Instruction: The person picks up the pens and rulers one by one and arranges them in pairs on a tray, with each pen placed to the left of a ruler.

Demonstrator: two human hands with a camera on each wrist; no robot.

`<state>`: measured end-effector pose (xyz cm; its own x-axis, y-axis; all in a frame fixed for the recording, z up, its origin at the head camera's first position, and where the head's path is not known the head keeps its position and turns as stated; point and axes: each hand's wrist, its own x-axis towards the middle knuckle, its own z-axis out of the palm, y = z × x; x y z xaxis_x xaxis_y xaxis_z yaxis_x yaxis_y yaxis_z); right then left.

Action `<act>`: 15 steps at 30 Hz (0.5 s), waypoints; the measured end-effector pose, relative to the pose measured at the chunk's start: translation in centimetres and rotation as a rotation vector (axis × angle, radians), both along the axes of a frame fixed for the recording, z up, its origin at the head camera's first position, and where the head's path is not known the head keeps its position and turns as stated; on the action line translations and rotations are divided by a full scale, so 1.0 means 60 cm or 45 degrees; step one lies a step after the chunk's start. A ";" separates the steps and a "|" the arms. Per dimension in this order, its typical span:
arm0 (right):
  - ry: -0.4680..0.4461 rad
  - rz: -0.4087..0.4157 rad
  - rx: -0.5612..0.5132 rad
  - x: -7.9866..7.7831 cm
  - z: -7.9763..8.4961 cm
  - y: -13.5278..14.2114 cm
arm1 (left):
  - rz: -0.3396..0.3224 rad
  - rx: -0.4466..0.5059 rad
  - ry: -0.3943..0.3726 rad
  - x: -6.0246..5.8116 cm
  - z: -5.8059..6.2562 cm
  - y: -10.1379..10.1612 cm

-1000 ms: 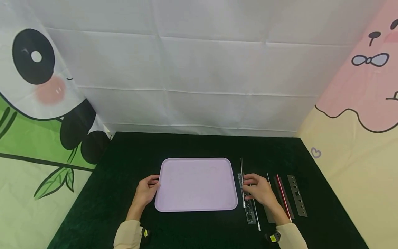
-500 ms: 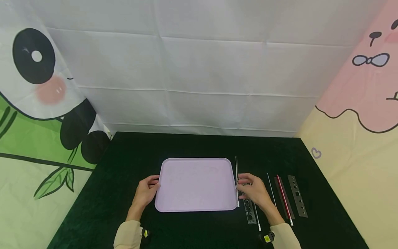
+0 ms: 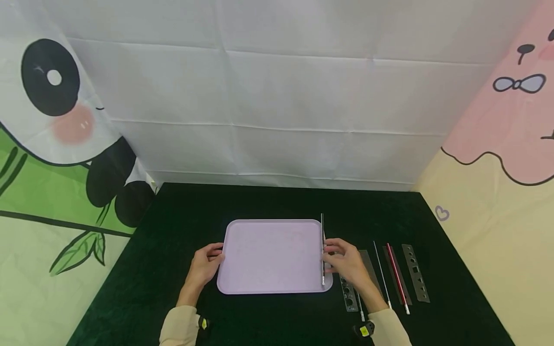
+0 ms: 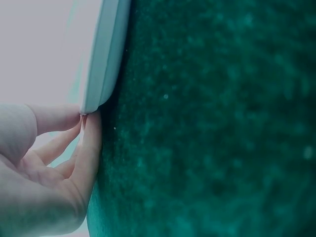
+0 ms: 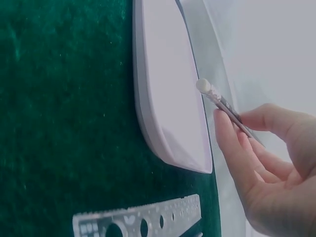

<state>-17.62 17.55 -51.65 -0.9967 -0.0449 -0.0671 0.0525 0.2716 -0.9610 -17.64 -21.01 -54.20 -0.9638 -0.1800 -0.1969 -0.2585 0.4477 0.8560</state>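
Note:
A pale purple tray [image 3: 272, 257] lies on the dark green cloth. My left hand [image 3: 201, 266] pinches its left edge; the left wrist view shows the thumb and a fingertip meeting at the rim. Between thumb and fingers, my right hand [image 3: 346, 262] holds a slim pencil [image 5: 215, 94] with a white eraser end. In the head view this pencil overlaps the tray's right side, pointing away from me. The right wrist view shows the pencil raised, its eraser end towards the tray and its far end partly hidden by fingers.
Right of the tray lies a clear stencil ruler [image 3: 348, 294], partly under my right arm. Further right are a grey strip [image 3: 368, 264], a thin pale pencil [image 3: 382, 274], a red pencil [image 3: 398, 278] over another strip, and a grey stencil ruler [image 3: 416, 274]. A white cloth wall [image 3: 277, 105] stands behind.
My right hand has moved left with the pencil, from above the clear stencil ruler to over the tray's right edge. The left hand has stayed at the tray's left edge.

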 end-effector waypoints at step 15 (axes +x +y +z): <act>-0.036 0.012 -0.120 -0.006 -0.017 -0.029 | 0.003 -0.001 0.002 -0.001 -0.003 0.000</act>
